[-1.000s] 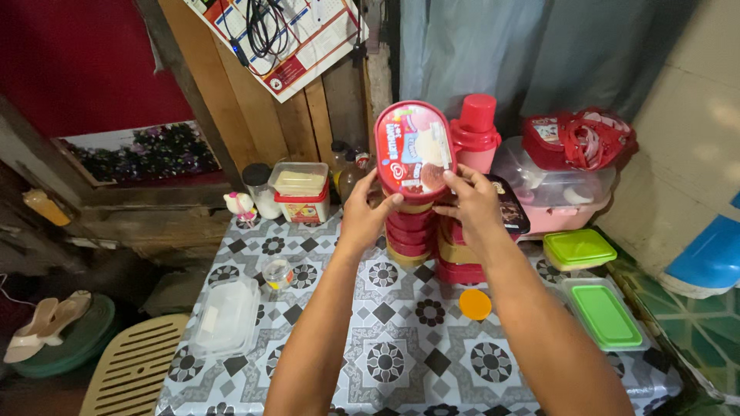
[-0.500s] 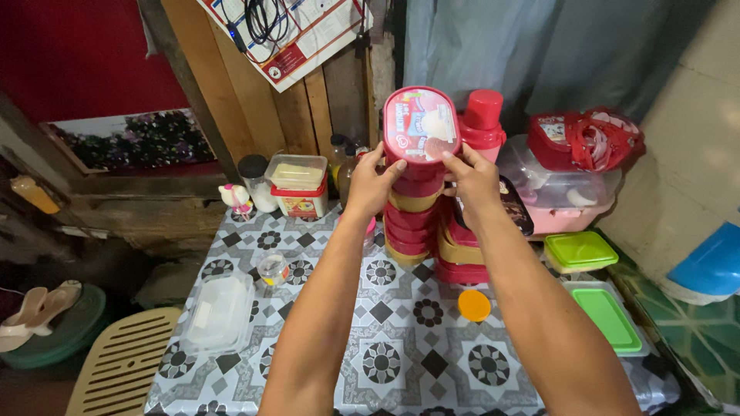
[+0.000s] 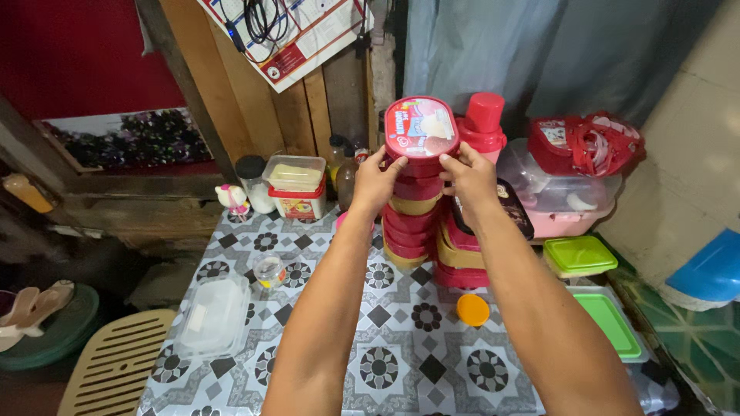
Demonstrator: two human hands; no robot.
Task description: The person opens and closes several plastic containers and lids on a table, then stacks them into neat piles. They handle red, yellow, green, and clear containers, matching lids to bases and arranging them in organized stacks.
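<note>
Atop a stack of red and yellow tubs [image 3: 408, 223] at the back of the patterned table [image 3: 385, 339] sits an oval red ice-cream tub [image 3: 420, 135], and both hands are closed on it. Left hand [image 3: 375, 185] clasps its near left side, right hand [image 3: 469, 176] its right, fingers curled up to the lid's rim. A second, lower stack [image 3: 462, 262] stands just beside it, with what looks like a dark lid leaning there. An orange lid [image 3: 472, 310] lies on the cloth nearby, green-lidded boxes [image 3: 593, 285] off to the right.
</note>
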